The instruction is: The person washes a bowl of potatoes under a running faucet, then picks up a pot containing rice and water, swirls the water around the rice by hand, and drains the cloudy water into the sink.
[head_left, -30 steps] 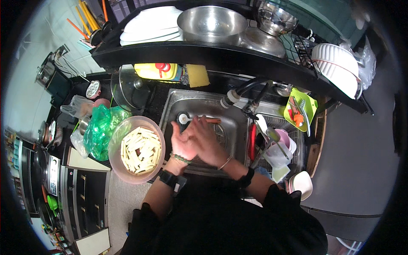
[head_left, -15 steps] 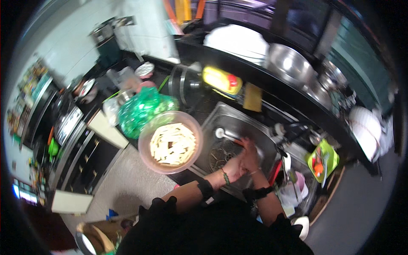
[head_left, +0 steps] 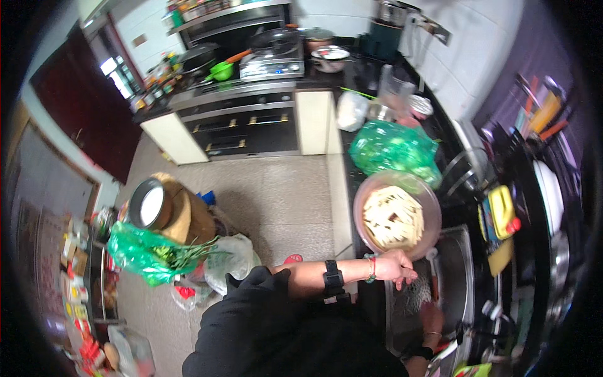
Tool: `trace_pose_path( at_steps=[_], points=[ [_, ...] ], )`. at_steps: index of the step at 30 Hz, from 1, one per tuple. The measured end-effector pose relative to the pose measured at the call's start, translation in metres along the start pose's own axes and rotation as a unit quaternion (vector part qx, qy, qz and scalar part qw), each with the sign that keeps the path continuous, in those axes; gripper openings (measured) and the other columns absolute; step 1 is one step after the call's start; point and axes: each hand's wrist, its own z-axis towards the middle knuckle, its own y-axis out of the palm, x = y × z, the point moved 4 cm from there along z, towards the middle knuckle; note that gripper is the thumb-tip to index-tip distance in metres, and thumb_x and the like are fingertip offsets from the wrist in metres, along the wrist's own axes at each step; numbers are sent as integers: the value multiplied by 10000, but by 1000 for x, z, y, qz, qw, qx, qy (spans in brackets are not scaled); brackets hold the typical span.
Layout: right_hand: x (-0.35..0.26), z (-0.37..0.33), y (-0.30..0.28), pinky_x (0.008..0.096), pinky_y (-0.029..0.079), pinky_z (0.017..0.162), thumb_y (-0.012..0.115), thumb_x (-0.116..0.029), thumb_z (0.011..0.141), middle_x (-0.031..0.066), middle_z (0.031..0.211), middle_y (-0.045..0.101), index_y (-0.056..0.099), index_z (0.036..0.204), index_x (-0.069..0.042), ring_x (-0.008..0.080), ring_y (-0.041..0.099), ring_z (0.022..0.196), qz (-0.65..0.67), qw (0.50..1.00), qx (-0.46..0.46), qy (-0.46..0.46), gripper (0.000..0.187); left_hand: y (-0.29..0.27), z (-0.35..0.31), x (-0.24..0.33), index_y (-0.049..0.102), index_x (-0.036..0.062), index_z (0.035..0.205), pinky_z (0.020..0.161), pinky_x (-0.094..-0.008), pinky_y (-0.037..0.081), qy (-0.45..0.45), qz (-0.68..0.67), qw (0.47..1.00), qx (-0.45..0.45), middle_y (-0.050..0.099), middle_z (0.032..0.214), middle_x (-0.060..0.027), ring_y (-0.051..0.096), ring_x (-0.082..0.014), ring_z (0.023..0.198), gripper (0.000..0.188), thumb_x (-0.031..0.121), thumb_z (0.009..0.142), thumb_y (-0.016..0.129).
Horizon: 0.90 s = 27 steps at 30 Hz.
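My left hand (head_left: 397,267) hangs over the left edge of the steel sink (head_left: 466,276), fingers loosely bent and apart, nothing visible in them. Lower down, my right hand (head_left: 432,319) is over the basin; it is somewhat blurred, its fingers look extended, and I see nothing held. A slim tool with a white end (head_left: 432,254) lies in the sink beyond both hands. Close to my left hand, a pinkish translucent bowl (head_left: 433,217) holds pale cut strips (head_left: 393,217) on the dark counter.
Behind the bowl lies a green plastic bag (head_left: 396,147). A yellow bottle (head_left: 501,212) and a tan sponge (head_left: 500,256) line the sink's right side. Across the floor, a wooden stump (head_left: 191,217) bears a dark pot (head_left: 151,202). A stove (head_left: 271,66) stands at the back.
My hands, pressed together over the sink before, are now apart. My view has swung left, bringing the stove, the stump and the door into sight.
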Motion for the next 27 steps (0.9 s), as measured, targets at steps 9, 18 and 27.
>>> trace_pose_path(
  at_steps=[9, 18, 27],
  points=[
    [-29, -17, -59, 298, 485, 548, 623, -142, 740, 86, 715, 621, 570, 871, 25, 209, 617, 603, 459, 886, 0, -69, 219, -180, -214, -51, 554, 66, 835, 630, -248, 460, -45, -253, 843, 473, 612, 749, -54, 579, -129, 714, 320, 375, 784, 622],
    [-228, -57, -217, 277, 487, 617, 620, -108, 744, 96, 761, 625, 571, 943, 6, 173, 611, 667, 314, 887, 123, -315, 235, -302, -476, -122, 107, 55, 1292, 818, -497, 432, 185, -629, 311, 688, 236, 1238, -295, 405, -388, 1044, 807, 423, 760, 591],
    [-374, -68, -272, 288, 483, 641, 611, -122, 751, 123, 758, 613, 563, 941, 18, 192, 607, 678, 244, 886, 77, -386, 241, -337, -567, -199, 327, -25, 1221, 802, -522, 470, 295, -595, 217, 715, 420, 1187, -231, 424, -471, 1066, 440, 137, 824, 426]
  ],
)
